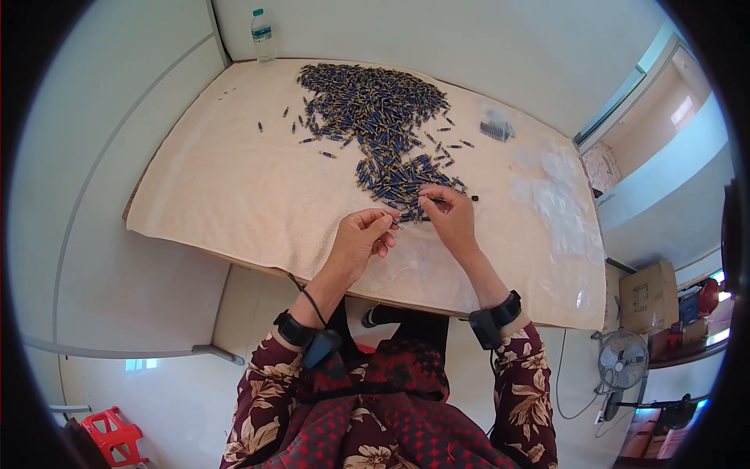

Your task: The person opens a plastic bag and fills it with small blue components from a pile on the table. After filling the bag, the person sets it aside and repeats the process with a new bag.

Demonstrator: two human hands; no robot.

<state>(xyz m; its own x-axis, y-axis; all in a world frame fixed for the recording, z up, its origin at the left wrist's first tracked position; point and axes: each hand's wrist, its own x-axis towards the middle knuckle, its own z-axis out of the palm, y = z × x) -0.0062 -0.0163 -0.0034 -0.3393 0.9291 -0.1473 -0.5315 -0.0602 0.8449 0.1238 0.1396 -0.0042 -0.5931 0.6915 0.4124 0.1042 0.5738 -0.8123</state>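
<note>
A big heap of small dark-blue tubes (375, 94) with brass-coloured ends covers the middle of the cloth-covered table and narrows toward me. At the heap's near edge my left hand (365, 238) is closed in a pinch on a small blue tube (396, 223) with brass-coloured ends. Just right of it, my right hand (451, 219) reaches over the near tubes with thumb and forefinger together. A small dark piece shows at those fingertips, too covered to name. The two hands are apart.
Loose tubes lie left and right of the heap. A clear bag of tubes (497, 129) and flat clear plastic bags (556, 203) lie on the right of the cloth (234, 187). A water bottle (262, 37) stands at the back left. Walls border the table's back and left.
</note>
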